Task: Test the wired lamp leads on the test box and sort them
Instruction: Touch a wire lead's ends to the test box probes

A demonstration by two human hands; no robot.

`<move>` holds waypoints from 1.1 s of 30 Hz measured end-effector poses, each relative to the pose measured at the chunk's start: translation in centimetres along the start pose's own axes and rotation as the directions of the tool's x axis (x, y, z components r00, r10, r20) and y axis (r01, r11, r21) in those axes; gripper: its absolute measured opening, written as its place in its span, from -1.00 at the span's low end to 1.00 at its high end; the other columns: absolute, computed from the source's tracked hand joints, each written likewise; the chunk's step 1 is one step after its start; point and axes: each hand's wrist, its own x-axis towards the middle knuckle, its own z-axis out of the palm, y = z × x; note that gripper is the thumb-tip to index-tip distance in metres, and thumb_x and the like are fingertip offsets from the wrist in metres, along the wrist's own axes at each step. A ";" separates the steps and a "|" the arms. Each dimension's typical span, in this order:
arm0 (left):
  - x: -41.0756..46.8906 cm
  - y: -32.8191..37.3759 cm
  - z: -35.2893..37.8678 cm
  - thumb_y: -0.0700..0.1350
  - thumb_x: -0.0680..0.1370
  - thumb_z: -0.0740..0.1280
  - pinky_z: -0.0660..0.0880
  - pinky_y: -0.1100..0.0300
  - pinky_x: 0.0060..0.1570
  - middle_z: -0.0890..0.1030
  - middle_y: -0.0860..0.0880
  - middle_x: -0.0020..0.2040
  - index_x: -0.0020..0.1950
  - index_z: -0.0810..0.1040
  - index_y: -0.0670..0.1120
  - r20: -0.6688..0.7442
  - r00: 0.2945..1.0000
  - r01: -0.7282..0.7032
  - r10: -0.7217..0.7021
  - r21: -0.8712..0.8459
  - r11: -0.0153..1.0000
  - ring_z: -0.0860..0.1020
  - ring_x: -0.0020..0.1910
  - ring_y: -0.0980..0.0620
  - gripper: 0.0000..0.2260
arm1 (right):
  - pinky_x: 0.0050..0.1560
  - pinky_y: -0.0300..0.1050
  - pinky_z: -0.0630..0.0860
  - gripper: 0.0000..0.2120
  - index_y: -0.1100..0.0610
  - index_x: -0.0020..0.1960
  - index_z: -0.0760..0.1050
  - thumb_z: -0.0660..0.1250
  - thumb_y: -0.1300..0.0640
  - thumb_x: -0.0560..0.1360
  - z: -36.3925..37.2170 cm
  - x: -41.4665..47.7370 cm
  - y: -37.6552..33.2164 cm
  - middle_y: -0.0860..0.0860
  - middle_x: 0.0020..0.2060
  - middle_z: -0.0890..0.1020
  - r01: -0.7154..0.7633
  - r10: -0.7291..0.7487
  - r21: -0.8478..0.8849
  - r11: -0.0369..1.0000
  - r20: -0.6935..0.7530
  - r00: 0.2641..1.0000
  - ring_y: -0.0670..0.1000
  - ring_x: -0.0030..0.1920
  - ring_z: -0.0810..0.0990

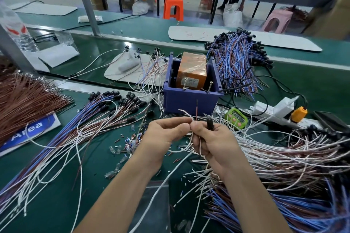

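**Wired lamp lead** (pixel 186 113), held over the counter (pixel 53 210) at centre. The left hand (pixel 164 132) pinches its white wire end. The right hand (pixel 214 142) grips the black lamp holder (pixel 209 122) and the brown wire (pixel 196 109), tip upward. The test box (pixel 189 100) stands near at twelve o'clock, contact pins (pixel 184 84) untouched.

**Risk:** a loosely pinched tip may slip off its pin and cause a wrong sort. Slack may snag the lead pile (pixel 284 155) at three o'clock.
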 end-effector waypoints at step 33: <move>6.3 1.0 1.9 -0.03 0.53 0.49 0.39 0.47 -0.38 0.58 0.21 -0.45 -0.35 0.58 0.14 -0.336 0.772 -0.055 0.540 0.811 0.583 0.56 -0.42 0.27 -0.74 | -0.60 -0.29 0.21 -0.84 0.18 -0.19 0.53 0.43 0.30 0.54 -3.3 3.8 -1.6 0.13 -0.48 0.59 0.072 0.025 0.197 0.978 -0.450 0.893 -0.11 -0.64 0.31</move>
